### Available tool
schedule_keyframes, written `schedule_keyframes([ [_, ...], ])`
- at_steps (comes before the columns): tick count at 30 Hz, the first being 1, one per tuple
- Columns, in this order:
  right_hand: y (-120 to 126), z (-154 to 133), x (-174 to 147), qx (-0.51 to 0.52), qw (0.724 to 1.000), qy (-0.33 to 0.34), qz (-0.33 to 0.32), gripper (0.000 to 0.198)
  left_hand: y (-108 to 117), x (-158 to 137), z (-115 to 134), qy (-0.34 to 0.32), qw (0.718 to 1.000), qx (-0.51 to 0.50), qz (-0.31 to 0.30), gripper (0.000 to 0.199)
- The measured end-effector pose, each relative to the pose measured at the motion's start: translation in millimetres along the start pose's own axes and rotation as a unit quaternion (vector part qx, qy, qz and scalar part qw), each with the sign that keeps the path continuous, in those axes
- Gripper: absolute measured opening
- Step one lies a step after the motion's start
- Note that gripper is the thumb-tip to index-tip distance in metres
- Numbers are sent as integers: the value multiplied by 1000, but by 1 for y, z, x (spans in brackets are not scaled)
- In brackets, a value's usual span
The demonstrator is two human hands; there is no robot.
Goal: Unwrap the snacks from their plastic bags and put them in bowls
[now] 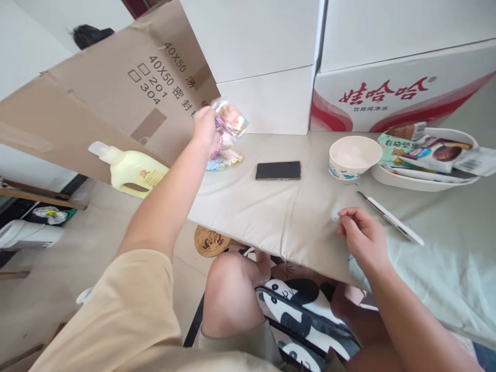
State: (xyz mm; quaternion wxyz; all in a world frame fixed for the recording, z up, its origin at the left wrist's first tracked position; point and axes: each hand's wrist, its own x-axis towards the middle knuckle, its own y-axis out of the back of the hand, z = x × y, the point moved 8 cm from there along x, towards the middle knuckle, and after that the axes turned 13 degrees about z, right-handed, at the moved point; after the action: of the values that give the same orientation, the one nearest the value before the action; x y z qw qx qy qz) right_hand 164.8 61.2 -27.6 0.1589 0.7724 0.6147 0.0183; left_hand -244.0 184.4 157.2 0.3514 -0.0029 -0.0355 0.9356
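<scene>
My left hand [204,128] reaches far out over the cloth-covered table [271,206] and grips a small clear snack packet [231,118], held above the table's far left corner. More small packets [225,157] lie on the cloth just under it. My right hand [362,235] rests on the cloth near the front edge with fingers loosely curled and nothing visible in them. A thin white strip or knife-like tool [391,219] lies just to its right.
A black phone [278,170] lies mid-table, with an empty paper bowl [354,156] and a white tray [406,181] of snack packets to its right. White cartons [387,88] stand behind. A brown cardboard box [116,93] and yellow bottle [132,173] stand left.
</scene>
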Motion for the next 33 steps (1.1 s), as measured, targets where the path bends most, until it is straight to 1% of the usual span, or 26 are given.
schedule_keyframes([
  [2, -3, -1, -1, 39, 999, 2, -16, 26, -14, -54, -25, 42, 998, -7, -48, 18],
  [3, -5, -2, -1, 62, 998, 4, -31, 31, -21, -84, -45, 92, 992, -46, -73, 15],
  [4, -7, -3, -2, 84, 995, 9, -48, 37, -29, -114, -67, 151, 980, -87, -96, 16],
  [5, -10, -6, -3, 105, 992, 21, -69, 45, -35, -144, -86, 181, 972, -94, -114, 18],
  [7, -13, -13, -7, 137, 982, 62, -111, 65, -46, -196, -120, 225, 957, -98, -154, 21],
  [8, -15, -16, -10, 145, 977, 90, -129, 73, -52, -217, -135, 251, 947, -105, -169, 21],
  [9, -15, -20, -13, 146, 972, 120, -141, 76, -57, -235, -147, 272, 938, -114, -183, 19],
  [10, -14, -24, -16, 140, 968, 149, -144, 72, -61, -246, -156, 287, 931, -123, -190, 18],
  [12, -9, -28, -18, 111, 966, 198, -121, 51, -68, -258, -167, 303, 922, -139, -194, 15],
  [14, -3, -30, -16, 71, 968, 230, -68, 30, -72, -259, -174, 307, 921, -147, -189, 16],
  [15, 1, -31, -14, 52, 968, 241, -37, 23, -73, -257, -177, 309, 921, -149, -183, 20],
  [17, 8, -33, -10, 13, 964, 263, 32, 15, -74, -257, -183, 321, 918, -146, -180, 27],
  [18, 10, -34, -8, -8, 959, 275, 65, 14, -76, -260, -185, 330, 913, -141, -195, 30],
  [20, 11, -39, -9, -54, 942, 314, 108, 14, -81, -271, -187, 350, 889, -124, -267, 38],
  [22, 4, -46, -14, -96, 914, 378, 109, 15, -86, -283, -185, 359, 859, -117, -346, 45],
  [23, -1, -49, -19, -114, 897, 415, 100, 16, -87, -285, -183, 362, 848, -122, -368, 46],
  [24, -6, -52, -24, -133, 878, 450, 92, 18, -87, -285, -182, 366, 842, -132, -375, 44],
  [26, -14, -55, -35, -171, 844, 502, 86, 22, -85, -280, -182, 377, 839, -156, -360, 39],
  [29, -21, -58, -48, -228, 807, 537, 86, 26, -84, -271, -184, 397, 840, -167, -331, 37],
  [31, -24, -60, -57, -250, 790, 556, 72, 26, -81, -263, -186, 389, 856, -158, -302, 34],
  [33, -24, -62, -63, -244, 781, 574, 41, 23, -76, -254, -185, 365, 881, -145, -264, 31],
])
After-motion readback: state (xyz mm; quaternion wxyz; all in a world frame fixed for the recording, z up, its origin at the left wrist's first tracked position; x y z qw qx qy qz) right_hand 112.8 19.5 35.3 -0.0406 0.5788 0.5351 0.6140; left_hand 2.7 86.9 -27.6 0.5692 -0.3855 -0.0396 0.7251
